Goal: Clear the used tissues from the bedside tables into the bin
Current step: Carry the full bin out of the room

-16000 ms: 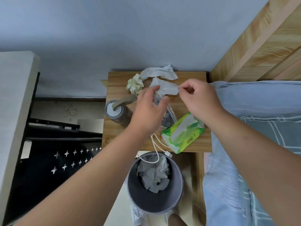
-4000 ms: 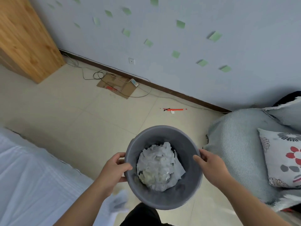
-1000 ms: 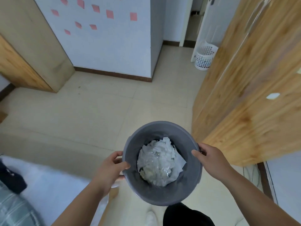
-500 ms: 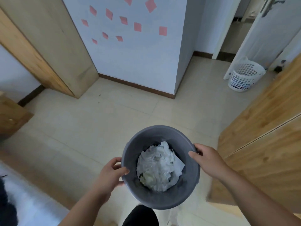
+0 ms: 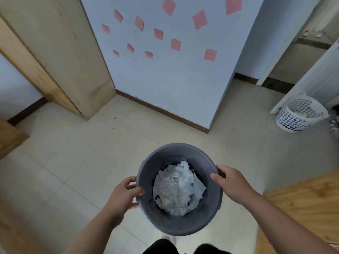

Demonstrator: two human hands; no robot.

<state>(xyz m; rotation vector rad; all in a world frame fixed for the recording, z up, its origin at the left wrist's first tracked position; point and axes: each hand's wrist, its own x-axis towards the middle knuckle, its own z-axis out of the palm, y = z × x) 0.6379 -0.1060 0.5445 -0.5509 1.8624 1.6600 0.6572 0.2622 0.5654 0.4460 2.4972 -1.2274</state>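
Observation:
I carry a round grey bin [image 5: 166, 223] in front of me, above a tiled floor. Crumpled white tissues [image 5: 177, 189] fill its bottom. My left hand [image 5: 122, 196] grips the bin's left rim, thumb over the edge. My right hand [image 5: 232, 183] grips the right rim, fingers curled round the outside. No bedside table is in view.
A wall corner with pink sticky notes [image 5: 176, 44] stands ahead. A wooden panel [image 5: 60, 57] leans at the left. A white lattice basket [image 5: 300, 116] sits at the far right by a doorway. Wooden furniture [image 5: 302, 202] edges the right. Pale floor tiles [image 5: 77, 162] stretch ahead.
The view has swung left as I walk with the bin; the wooden furniture slid off to the right and the wall corner moved to the centre. Both hands keep their grip.

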